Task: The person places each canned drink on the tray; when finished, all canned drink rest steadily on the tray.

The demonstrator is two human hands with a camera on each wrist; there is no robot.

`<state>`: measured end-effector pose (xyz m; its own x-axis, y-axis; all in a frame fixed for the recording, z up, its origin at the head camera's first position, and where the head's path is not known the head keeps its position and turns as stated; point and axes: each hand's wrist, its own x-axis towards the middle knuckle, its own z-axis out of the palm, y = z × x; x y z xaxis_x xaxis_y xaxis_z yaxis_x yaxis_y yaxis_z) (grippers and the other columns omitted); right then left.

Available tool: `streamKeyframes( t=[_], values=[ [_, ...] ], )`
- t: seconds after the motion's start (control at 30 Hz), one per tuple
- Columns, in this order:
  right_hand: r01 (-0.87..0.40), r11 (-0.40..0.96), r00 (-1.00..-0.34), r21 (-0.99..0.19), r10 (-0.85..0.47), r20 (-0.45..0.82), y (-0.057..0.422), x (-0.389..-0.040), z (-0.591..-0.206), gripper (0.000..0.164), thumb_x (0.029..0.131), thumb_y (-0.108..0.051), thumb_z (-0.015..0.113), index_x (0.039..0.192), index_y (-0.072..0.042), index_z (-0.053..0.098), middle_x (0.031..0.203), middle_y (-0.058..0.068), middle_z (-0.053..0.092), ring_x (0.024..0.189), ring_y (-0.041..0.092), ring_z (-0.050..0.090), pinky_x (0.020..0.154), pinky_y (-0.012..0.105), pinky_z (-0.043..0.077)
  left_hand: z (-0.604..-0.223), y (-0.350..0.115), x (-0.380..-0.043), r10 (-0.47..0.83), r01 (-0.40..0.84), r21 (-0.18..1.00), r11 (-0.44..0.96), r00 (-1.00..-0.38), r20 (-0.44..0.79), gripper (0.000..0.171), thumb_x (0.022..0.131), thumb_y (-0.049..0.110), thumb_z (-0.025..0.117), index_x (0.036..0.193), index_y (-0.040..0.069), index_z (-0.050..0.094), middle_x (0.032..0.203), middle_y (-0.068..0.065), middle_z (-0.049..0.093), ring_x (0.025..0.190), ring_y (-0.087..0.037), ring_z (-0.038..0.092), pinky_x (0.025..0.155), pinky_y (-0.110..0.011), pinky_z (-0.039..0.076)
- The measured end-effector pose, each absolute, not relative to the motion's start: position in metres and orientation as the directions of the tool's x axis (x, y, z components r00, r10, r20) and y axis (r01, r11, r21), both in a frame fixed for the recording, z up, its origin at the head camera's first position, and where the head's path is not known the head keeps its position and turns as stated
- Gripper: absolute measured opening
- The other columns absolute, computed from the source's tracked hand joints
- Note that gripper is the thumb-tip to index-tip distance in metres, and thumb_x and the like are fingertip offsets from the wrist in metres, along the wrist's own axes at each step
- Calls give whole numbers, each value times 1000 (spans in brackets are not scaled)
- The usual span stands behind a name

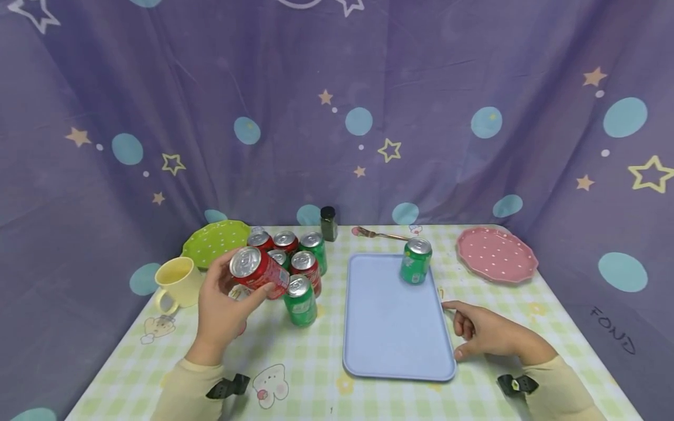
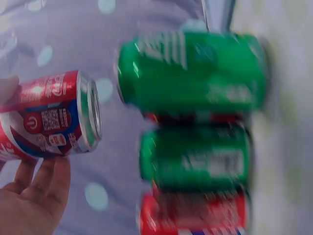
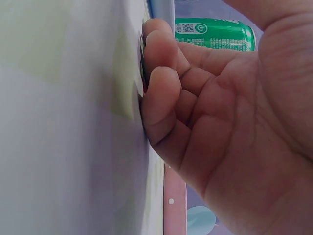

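My left hand [image 1: 221,310] grips a red soda can [image 1: 258,270], tilted and raised close over the group of cans at the left. In the left wrist view the can's silver base end [image 2: 92,115] faces the standing cans. Nearest to it are a green can [image 1: 300,301] and a red can [image 1: 306,270]. My right hand [image 1: 487,333] rests beside the blue tray [image 1: 395,327], index fingertip and thumb tip right at its right edge. Its other fingers [image 3: 164,93] are curled against the tablecloth. One green can [image 1: 416,261] stands upright at the tray's far right corner.
Behind the held can stand more red and green cans [image 1: 313,248]. A yellow mug [image 1: 179,280] and a green dotted plate [image 1: 217,240] are at the left. A spice jar [image 1: 329,225] and a fork [image 1: 381,234] lie toward the back; a pink plate [image 1: 497,254] sits at right.
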<state>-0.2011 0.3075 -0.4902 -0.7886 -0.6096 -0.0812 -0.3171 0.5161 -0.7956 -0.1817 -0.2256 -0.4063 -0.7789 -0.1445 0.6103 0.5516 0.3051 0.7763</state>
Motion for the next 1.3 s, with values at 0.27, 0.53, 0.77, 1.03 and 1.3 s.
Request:
streamKeyframes(
  t=[0.27,0.53,0.77,1.03,1.3],
  values=[
    [-321,524,-792,-789,-605,-81,308,-201,-491,100,76,-24,95,152,7,37,94,11,58,75,14,56,65,25,50,-383,-168,-189,-46,585,782,215,-794,606,78,77,-4,91,145,13,57,133,-5,65,116,-22,64,94,-25,55],
    [-305,526,-792,-794,-603,-95,310,-203,-492,101,77,-24,95,153,7,36,94,11,57,75,14,55,64,25,49,-402,-109,-216,25,557,815,162,-828,561,77,79,13,94,146,27,57,128,0,66,107,-22,68,87,-43,61],
    [-325,503,-786,-801,-614,-66,309,-203,-492,100,77,-24,95,152,8,37,93,10,57,75,15,54,64,25,49,-416,-65,-233,19,493,860,129,-868,495,76,78,12,94,145,18,58,128,-1,65,107,-22,67,94,-44,58],
    [-318,515,-791,-796,-607,-77,308,-202,-490,100,77,-22,95,152,8,37,94,10,57,75,15,55,64,25,49,-436,-33,-253,26,400,899,179,-915,402,71,81,10,91,142,21,57,129,1,64,115,-20,62,100,-43,54],
    [-316,519,-789,-795,-609,-84,309,-203,-491,100,77,-23,95,152,8,37,94,10,57,75,16,55,64,26,49,-455,-12,-274,31,299,922,246,-953,301,73,82,9,90,145,21,55,131,0,63,119,-22,62,99,-41,56]
  ],
)
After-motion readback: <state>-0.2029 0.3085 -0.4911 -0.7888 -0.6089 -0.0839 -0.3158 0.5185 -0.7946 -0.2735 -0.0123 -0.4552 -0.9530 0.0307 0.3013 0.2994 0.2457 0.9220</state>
